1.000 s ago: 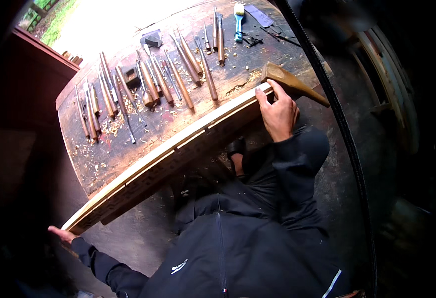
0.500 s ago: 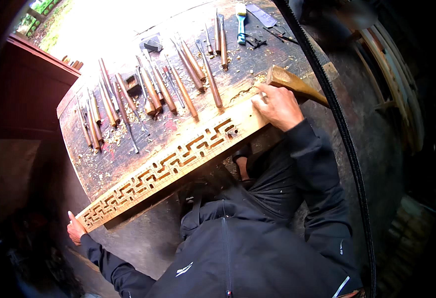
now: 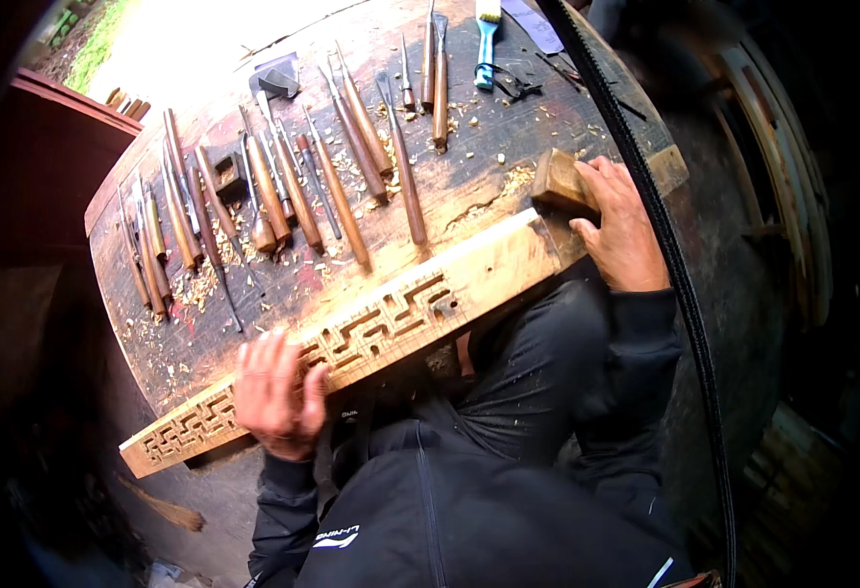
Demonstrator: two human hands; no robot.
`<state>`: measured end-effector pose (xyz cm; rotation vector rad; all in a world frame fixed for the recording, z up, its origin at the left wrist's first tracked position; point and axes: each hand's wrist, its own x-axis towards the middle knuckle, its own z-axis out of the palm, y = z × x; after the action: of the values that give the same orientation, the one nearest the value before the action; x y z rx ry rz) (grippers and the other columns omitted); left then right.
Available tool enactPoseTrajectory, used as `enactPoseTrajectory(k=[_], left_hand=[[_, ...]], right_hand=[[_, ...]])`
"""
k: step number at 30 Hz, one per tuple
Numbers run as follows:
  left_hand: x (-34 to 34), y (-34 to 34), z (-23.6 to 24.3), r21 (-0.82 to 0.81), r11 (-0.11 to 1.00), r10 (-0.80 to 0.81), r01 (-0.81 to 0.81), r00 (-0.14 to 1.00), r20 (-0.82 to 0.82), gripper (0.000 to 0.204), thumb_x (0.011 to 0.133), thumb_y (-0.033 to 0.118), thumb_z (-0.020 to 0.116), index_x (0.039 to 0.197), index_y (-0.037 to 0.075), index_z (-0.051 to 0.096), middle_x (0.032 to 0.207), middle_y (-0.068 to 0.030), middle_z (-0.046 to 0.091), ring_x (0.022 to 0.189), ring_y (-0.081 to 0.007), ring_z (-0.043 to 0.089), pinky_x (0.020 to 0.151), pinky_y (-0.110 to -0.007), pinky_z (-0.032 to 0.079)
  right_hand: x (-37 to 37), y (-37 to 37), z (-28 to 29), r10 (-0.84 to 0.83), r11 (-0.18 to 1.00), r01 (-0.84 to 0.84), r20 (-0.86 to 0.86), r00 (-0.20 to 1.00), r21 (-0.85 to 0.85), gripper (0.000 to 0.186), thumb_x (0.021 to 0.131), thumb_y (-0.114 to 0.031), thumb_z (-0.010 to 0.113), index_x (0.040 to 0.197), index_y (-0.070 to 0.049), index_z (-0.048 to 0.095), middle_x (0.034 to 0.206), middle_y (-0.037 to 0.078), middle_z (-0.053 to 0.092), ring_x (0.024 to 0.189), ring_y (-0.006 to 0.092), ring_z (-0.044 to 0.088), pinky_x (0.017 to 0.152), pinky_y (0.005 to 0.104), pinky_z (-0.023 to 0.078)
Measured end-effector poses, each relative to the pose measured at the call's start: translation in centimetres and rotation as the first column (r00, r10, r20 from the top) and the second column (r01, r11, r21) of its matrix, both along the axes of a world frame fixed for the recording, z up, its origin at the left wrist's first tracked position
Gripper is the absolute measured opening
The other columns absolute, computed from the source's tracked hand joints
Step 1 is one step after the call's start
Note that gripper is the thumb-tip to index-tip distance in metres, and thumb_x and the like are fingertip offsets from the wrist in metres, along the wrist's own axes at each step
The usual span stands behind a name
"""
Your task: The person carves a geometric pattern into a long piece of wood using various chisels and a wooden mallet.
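Board [image 3: 381, 328], long pale timber, carved face up along the near edge of the workbench [image 3: 508, 127], left end jutting past the bench corner. Left hand [image 3: 281, 392] palm down on it, left of middle: fingers straight and close together, thumb splayed to the right, nothing gripped, part of the carving covered. Wrist comes up from below, forearm in a black sleeve. Right hand [image 3: 621, 220] reaches past the board's right end to the wooden mallet [image 3: 562, 183]: fingers half curled over it by the head, thumb held apart on the near side. Can't tell how tight that grip is; handle is hidden.

Carving is an angular fret, recessed slots with square corners, running from the left end toward the right; the right end is plain with a small dark hole. Mallet head blocky, browner than the board. Bench top dark, scuffed, worn to bare wood in places, pale curled shavings [image 3: 195, 289] scattered about. Beyond the board, a row of carving chisels [image 3: 405, 167], turned wooden handles, mostly pointing nearer the person. Further off, a blue-handled brush [image 3: 486, 49].

Versus half a second ago: both hands were on the board's ends. Left has shifted inward onto the carved face, right has left the board for the mallet.
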<state>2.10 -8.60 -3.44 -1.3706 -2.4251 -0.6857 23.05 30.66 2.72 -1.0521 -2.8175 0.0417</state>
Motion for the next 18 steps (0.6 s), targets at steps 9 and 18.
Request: enactPoseTrajectory(k=[9,18], left_hand=[[2.1,2.6,-1.3,-0.046,0.995,-0.089,0.092,0.994,0.060,0.048,0.098,0.031,0.081,0.132,-0.002,0.072,0.133,-0.0225,0.075,0.126,-0.0440,0.072,0.113,-0.056,0.054],[2.2,3.1,-1.0,-0.014,0.996,-0.083,0.084,0.995,0.061,0.042,0.095,0.024,0.083,0.127,-0.002,0.073,0.131,-0.0232,0.075,0.124,-0.0449,0.072,0.112,-0.055,0.054]], right_hand=[[0.7,4.0,-4.9,-0.077,0.987,0.061,-0.102,0.992,-0.148,0.083,0.080,-0.013,0.095,0.154,-0.009,0.058,0.149,0.017,0.068,0.131,0.0404,0.068,0.110,0.0464,0.055],[1.6,2.3,3.8,-0.128,0.992,0.098,-0.582,0.803,-0.082,0.080,0.087,-0.016,0.094,0.159,-0.014,0.060,0.143,0.020,0.073,0.121,0.0325,0.077,0.104,0.0451,0.063]])
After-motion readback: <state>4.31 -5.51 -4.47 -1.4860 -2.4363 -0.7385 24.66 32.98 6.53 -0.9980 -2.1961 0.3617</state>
